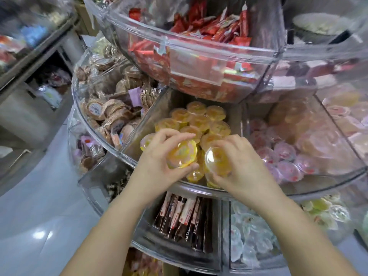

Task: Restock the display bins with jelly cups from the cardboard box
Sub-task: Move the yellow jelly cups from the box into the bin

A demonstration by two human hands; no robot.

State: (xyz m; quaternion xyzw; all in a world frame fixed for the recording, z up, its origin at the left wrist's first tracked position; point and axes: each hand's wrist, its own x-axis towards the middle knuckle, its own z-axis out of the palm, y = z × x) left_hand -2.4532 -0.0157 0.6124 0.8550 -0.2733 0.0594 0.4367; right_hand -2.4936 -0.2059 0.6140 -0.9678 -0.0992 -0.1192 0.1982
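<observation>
Both hands are over the yellow bin (139, 124), each gripping one jelly cup. The left hand (159, 166) holds its yellow cup (182, 155) lid up; the right hand (242, 166) holds its cup (217, 160) just beside it. The pile (199, 120) lies right under them, about ten cups showing.

A tiered round display stand of clear plastic bins (199, 189) fills most of the frame, rising from a pale glossy floor (39, 226) at lower left. Its upper tier holds red foil snack packets (209, 28); the middle tier holds brown round wrapped biscuits (111, 108) at left, yellow jelly cups with clear lids (199, 120) at centre and pink jelly cups (286, 154) at right. The lower tier holds dark brown stick packets with red-and-white labels (183, 218) at bottom centre and pale clear jelly cups (247, 236) at lower right.
</observation>
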